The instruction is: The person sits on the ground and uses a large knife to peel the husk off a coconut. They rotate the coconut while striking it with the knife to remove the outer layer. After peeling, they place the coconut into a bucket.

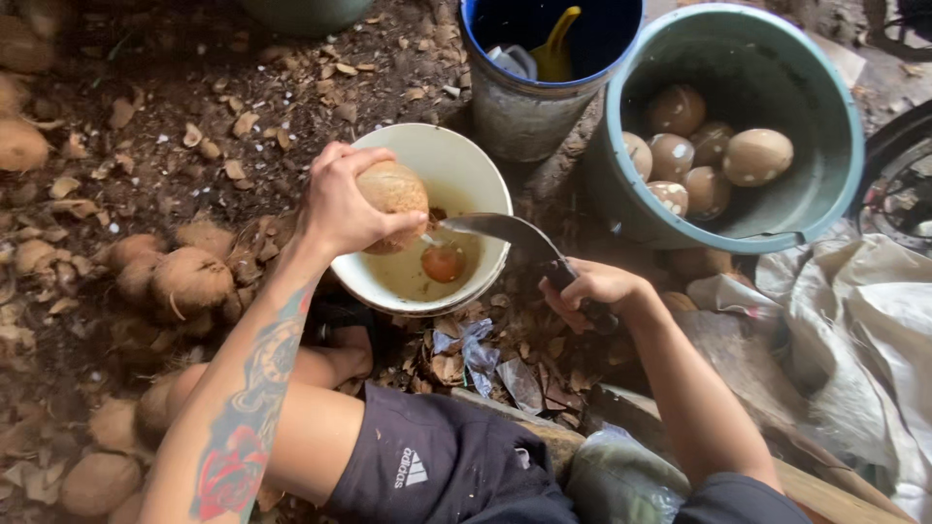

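Note:
My left hand (342,204) grips a brown husked coconut (393,194) and holds it over a white bucket (466,170). Cloudy liquid and a small orange strainer (443,262) lie inside the bucket. My right hand (592,289) is closed on the dark handle of a curved knife (505,231). Its blade reaches left over the bucket's rim, with the tip close to the coconut.
A teal tub (825,107) at the upper right holds several peeled coconuts (757,155). A blue-rimmed bucket (524,116) with a yellow scoop stands behind the white one. Unpeeled coconuts (184,277) and shell scraps cover the ground at left. White sacks (864,330) lie at right.

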